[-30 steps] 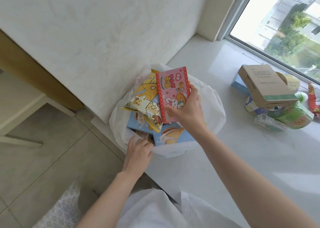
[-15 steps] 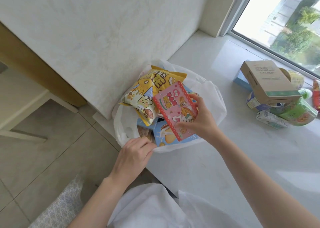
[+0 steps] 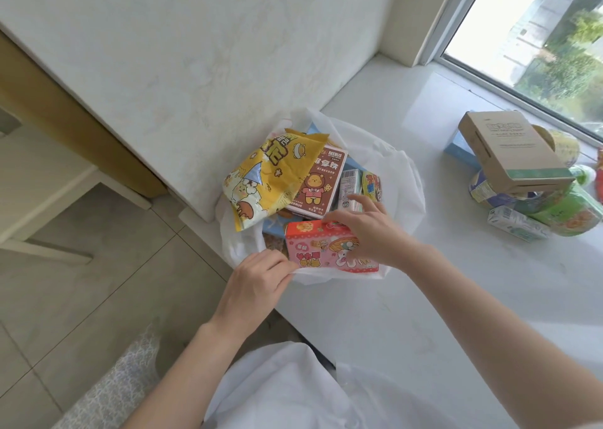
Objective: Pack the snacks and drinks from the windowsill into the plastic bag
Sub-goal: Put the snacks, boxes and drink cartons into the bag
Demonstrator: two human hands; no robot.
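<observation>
A white plastic bag (image 3: 401,180) stands open at the left end of the windowsill (image 3: 424,314). Inside it lie a yellow snack packet (image 3: 261,177), a brown box (image 3: 318,187), a small carton (image 3: 349,188) and, at the near side, a pink snack box (image 3: 321,249). My right hand (image 3: 368,232) rests on the pink box, thumb and fingers curled over its top edge. My left hand (image 3: 257,281) pinches the bag's near rim. More snacks and drinks wait in a pile at the right: a cardboard box (image 3: 509,151), a green packet (image 3: 571,214), a small white carton (image 3: 517,224).
A white wall panel (image 3: 195,69) rises just left of the bag, with the tiled floor (image 3: 81,281) below it. The window (image 3: 554,36) runs along the sill's far right edge. A white garment (image 3: 293,392) hangs at the bottom of the view.
My right hand has carried the pink box from upright above the bag down into its near side, turning it flat. The brown box and small carton now show behind it.
</observation>
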